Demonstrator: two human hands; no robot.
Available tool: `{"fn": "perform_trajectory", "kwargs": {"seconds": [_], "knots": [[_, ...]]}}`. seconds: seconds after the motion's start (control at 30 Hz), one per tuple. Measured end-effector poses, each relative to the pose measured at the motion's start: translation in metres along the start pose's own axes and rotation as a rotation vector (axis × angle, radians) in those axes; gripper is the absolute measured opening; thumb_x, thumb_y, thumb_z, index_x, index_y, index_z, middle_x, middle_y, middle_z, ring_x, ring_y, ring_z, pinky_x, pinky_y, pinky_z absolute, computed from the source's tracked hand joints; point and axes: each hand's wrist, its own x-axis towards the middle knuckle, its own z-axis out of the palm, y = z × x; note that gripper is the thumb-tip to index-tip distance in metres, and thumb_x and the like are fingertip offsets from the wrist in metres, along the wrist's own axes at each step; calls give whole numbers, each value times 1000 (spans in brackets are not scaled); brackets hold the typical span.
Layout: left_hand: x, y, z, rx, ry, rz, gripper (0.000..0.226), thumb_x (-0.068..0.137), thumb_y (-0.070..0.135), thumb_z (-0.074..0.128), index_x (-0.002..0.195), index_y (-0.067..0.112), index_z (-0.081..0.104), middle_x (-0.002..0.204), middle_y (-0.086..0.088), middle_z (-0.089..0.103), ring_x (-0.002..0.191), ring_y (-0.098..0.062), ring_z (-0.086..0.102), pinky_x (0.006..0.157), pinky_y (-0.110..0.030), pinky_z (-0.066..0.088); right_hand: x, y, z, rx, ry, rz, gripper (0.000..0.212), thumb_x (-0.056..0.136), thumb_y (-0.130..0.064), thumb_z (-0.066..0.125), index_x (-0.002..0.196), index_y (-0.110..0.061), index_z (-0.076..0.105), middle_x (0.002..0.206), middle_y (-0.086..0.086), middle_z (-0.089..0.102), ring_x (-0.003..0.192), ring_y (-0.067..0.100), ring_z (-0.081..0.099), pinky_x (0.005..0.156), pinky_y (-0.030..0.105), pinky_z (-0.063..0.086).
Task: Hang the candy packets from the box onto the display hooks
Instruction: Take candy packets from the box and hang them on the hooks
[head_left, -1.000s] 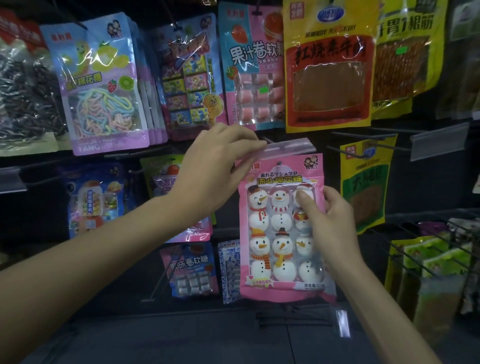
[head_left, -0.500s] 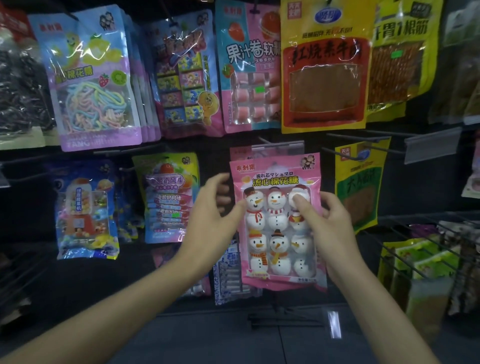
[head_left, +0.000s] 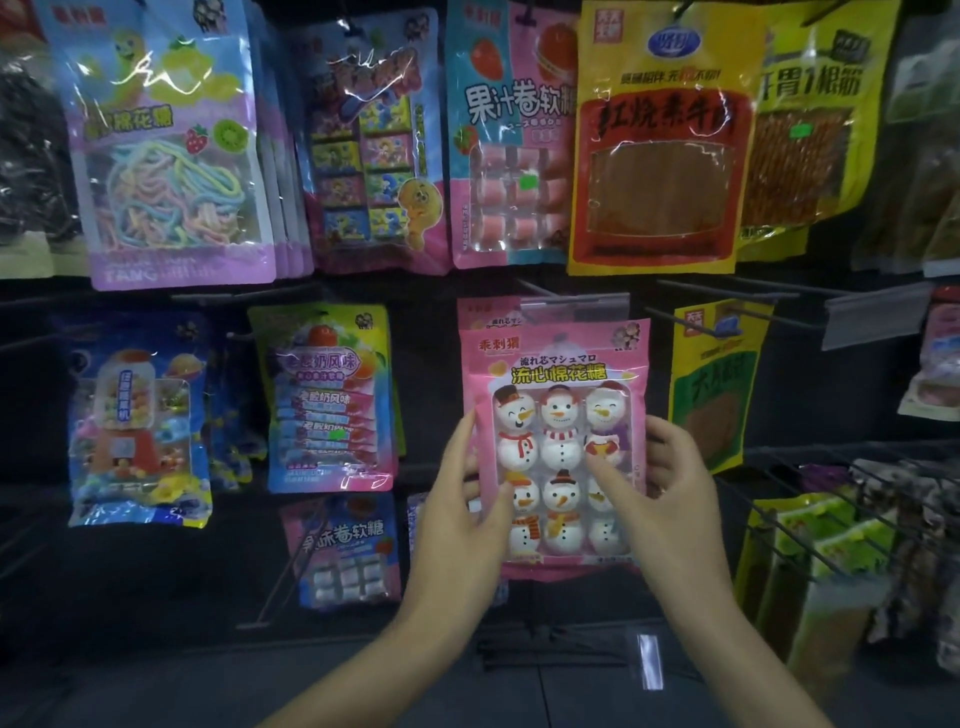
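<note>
Snowman packet (head_left: 556, 374): pink, upright, facing the camera in front of the display's middle row, held at its lower half by both hands.
Left hand (head_left: 462, 514): grips the packet's left edge, with the thumb flat on the front at the lower left and the fingers behind.
Right hand (head_left: 670, 499): grips the right edge, with the thumb on the clear window near the middle and the fingers curled round the edge.
Packet top: just below a clear tag strip (head_left: 571, 306). A second pink packet (head_left: 483, 312) shows behind it. Whether the front one is hung cannot be told.
Neighbours: yellow packet (head_left: 706, 384) just right, blue packet (head_left: 332, 400) apart on the left.
</note>
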Motion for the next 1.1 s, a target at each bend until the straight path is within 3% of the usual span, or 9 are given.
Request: {"fn": "perform_trajectory", "kwargs": {"seconds": [0.1, 0.23, 0.33, 0.43, 0.47, 0.57, 0.67, 0.77, 1.1], "knots": [[-4, -3, 1, 48, 1, 24, 82, 103, 10, 58, 148, 71, 27, 139, 30, 54, 127, 7, 55, 99, -34, 59, -10, 4, 6, -171, 69, -61, 58, 88, -40, 82, 139, -41, 54, 120, -20, 55, 105, -5, 59, 92, 31, 52], [-1, -11, 3, 128, -18, 37, 84, 104, 12, 55, 160, 58, 13, 133, 26, 40, 110, 27, 45, 79, -1, 46, -14, 3, 11, -264, 92, -104, 72, 91, -39, 79, 152, -43, 42, 133, -13, 50, 116, 3, 55, 95, 32, 47], [7, -14, 9, 145, -63, 24, 88, 103, 14, 54, 163, 53, 4, 152, 19, 34, 114, 33, 36, 79, 6, 38, -13, 5, 17, -381, 31, -114, 80, 99, -39, 68, 165, -39, 22, 155, -12, 41, 134, 6, 46, 100, 28, 37], [18, -15, 14, 163, -81, 23, 94, 102, 14, 53, 162, 54, -7, 168, 13, 20, 145, 11, 27, 89, 1, 36, -5, 4, 26, -475, -12, -94, 85, 102, -40, 61, 168, -32, 8, 164, -6, 34, 145, 18, 41, 97, 28, 33], [23, -17, 15, 162, -80, 19, 95, 102, 13, 53, 162, 53, -9, 167, 12, 21, 143, 12, 31, 84, 2, 37, 0, 4, 30, -485, -16, -90, 86, 102, -40, 61, 168, -29, 7, 165, -3, 33, 146, 20, 40, 97, 28, 33], [39, -21, 20, 158, -94, -6, 95, 103, 12, 54, 165, 43, -10, 148, 11, 33, 94, 39, 39, 67, 6, 38, 20, 3, 42, -504, -5, -76, 85, 104, -39, 59, 169, -23, 8, 167, 3, 31, 148, 24, 39, 99, 32, 37], [61, -27, 23, 205, -61, -6, 95, 99, 17, 56, 164, 47, -6, 148, 6, 40, 104, 21, 46, 80, -9, 47, 39, 6, 56, -516, 3, -44, 84, 104, -43, 57, 169, -21, 8, 167, 9, 32, 148, 29, 41, 109, 39, 40], [82, -30, 25, 245, -37, -51, 95, 95, 17, 57, 163, 48, -3, 143, -2, 39, 112, -16, 58, 88, -45, 59, 56, 11, 69, -509, 12, -15, 82, 104, -44, 56, 168, -20, 9, 166, 11, 32, 147, 33, 41, 112, 43, 40], [136, -43, 28, 329, 35, -42, 79, 100, 43, 60, 161, 43, 10, 144, 7, 27, 113, -33, 61, 82, -53, 60, 100, 27, 106, -548, 60, 36, 69, 100, -47, 60, 156, -19, 31, 143, 17, 49, 125, 38, 56, 96, 43, 48]]}}
